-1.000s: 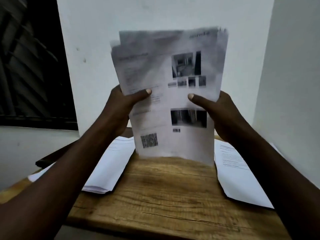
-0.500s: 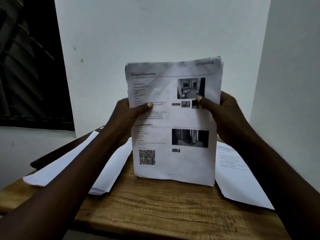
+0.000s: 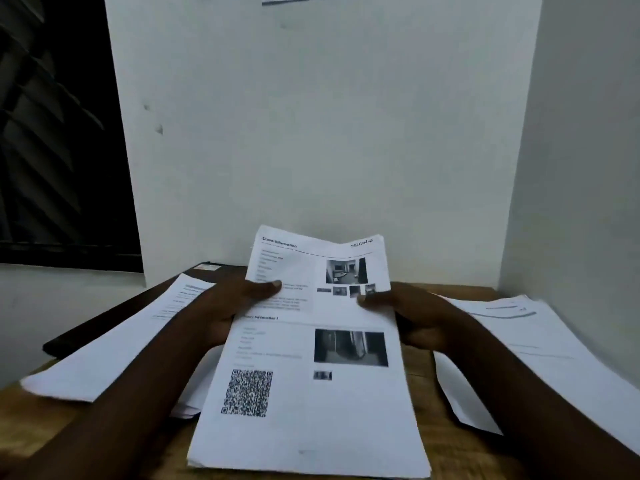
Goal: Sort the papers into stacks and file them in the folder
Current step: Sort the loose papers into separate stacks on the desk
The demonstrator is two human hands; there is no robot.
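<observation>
Papers [image 3: 311, 393] gripped by both hands

In the head view we hold them tilted over the wooden table [image 3: 419, 382], left hand [image 3: 225, 306] and right hand [image 3: 422, 317] pinching their sides, thumbs on top; left pile [image 3: 114, 344] and right pile [image 3: 540, 358] flank them.

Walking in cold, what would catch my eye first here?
The printed stack in the middle, with its QR code, gripped by the left hand and right hand at its edges. A left pile and right pile flank it on the wooden table, a dark folder lying back left.
</observation>
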